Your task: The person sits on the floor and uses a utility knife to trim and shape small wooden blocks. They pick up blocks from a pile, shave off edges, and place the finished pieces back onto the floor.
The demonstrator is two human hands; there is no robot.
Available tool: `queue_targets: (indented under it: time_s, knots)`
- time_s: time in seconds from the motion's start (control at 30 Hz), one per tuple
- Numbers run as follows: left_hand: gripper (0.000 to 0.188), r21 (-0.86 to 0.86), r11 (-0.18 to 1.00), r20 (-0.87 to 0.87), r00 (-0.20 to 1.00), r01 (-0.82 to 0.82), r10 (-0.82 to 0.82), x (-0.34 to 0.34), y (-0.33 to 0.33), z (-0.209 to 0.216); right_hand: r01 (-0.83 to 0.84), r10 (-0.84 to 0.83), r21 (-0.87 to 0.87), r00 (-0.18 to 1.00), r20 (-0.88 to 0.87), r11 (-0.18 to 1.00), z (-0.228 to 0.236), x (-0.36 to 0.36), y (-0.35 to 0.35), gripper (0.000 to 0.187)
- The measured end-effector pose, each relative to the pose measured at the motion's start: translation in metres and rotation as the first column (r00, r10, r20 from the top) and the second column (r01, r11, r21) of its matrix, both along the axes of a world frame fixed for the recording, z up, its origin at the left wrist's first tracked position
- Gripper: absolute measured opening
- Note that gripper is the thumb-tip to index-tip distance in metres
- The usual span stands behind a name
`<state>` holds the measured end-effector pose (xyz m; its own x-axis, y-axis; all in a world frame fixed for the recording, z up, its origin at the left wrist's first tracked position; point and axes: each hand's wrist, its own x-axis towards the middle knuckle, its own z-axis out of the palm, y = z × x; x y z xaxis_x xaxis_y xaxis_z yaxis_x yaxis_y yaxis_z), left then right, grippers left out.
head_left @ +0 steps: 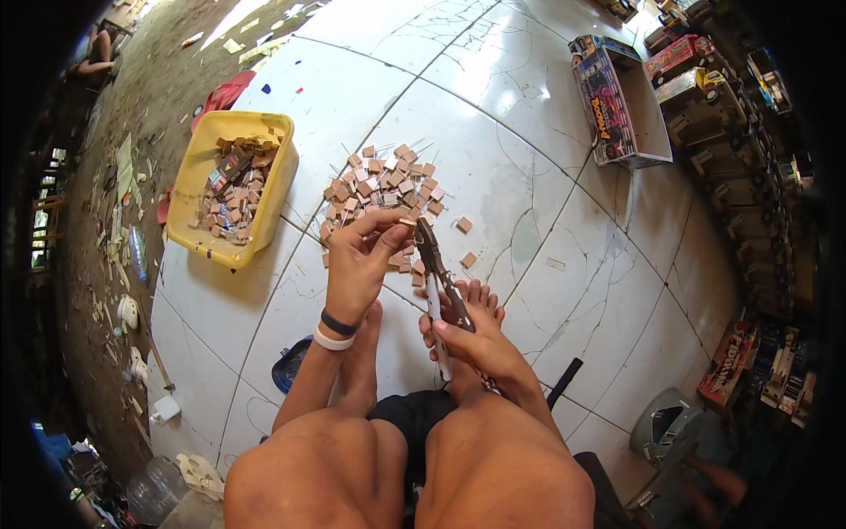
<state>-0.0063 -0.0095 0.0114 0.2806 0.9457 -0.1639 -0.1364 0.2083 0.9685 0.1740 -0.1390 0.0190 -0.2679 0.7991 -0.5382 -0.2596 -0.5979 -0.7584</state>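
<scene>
My left hand (357,264), with a dark band and a white band at its wrist, pinches a small wooden block (407,222) between thumb and fingertips. My right hand (476,342) is wrapped round the handles of a pair of locking pliers (430,264), one handle pale and worn. The jaws point away from me and meet the block's edge; whether they grip it or a wire in it I cannot tell. Just beyond my hands lies a heap of small brown wooden blocks (374,187), many with thin wires sticking out. Two loose blocks (464,225) lie right of the heap.
A yellow plastic tub (280,189) holding more blocks stands left on the cracked white tiles (538,264). A printed toy truck box (621,110) lies at the far right, beside rows of toy trucks (705,88). Littered dirt ground (110,220) borders the left. Another person's arm (718,476) shows lower right.
</scene>
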Motion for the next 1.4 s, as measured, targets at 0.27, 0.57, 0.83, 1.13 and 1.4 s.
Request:
queue_targets:
  time_s: [0.27, 0.57, 0.83, 1.13, 1.4]
  knots:
    - [0.022, -0.03, 0.995, 0.011, 0.995, 0.097, -0.097, -0.009, 0.011, -0.036, -0.217, 0.223, -0.06, 0.892, 0.394, 0.974, -0.026, 0.001, -0.004, 0.037]
    - [0.021, 0.006, 0.994, -0.017, 0.994, 0.112, -0.112, 0.021, -0.007, -0.077, 0.039, -0.035, 0.016, 0.554, 0.832, 0.999, -0.039, 0.033, -0.017, 0.029]
    - [0.03, -0.185, 0.97, -0.369, 0.903, 0.16, -0.219, 0.018, -0.025, -0.059, 0.306, -0.26, 0.038, 0.728, 0.635, 0.951, -0.067, 0.059, -0.042, 0.039]
    - [0.03, 0.161, 0.942, -0.733, 0.604, -0.293, 0.313, -0.196, -0.079, 0.057, 0.404, -0.293, 0.02, 0.627, 0.721, 0.914, -0.124, 0.089, -0.08, 0.047]
    - [0.094, -0.085, 0.985, -0.973, 0.201, 0.15, -0.115, -0.222, -0.149, -0.007, 0.299, -0.238, 0.057, 0.615, 0.752, 0.953, -0.148, 0.114, -0.058, 0.056]
